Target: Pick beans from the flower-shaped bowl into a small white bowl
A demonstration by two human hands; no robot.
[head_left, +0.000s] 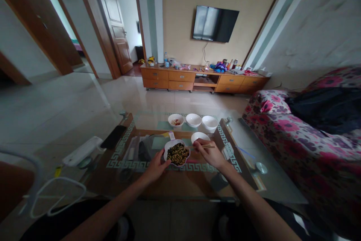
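The right hand (pixel 210 154) is hiding part of a white bowl (pixel 200 135) and a stretch of the chopsticks (pixel 211 146). The bowl of food (pixel 178 153) is covering some of the left hand's (pixel 156 166) fingers. The picture's right edge is cutting off the sofa (pixel 282 120).

Dim, cool light; window-like glare on wall-mounted television (pixel 216 23); pale sheen on tiled floor (pixel 84 102); edges stretched, blurred; bottom dark.
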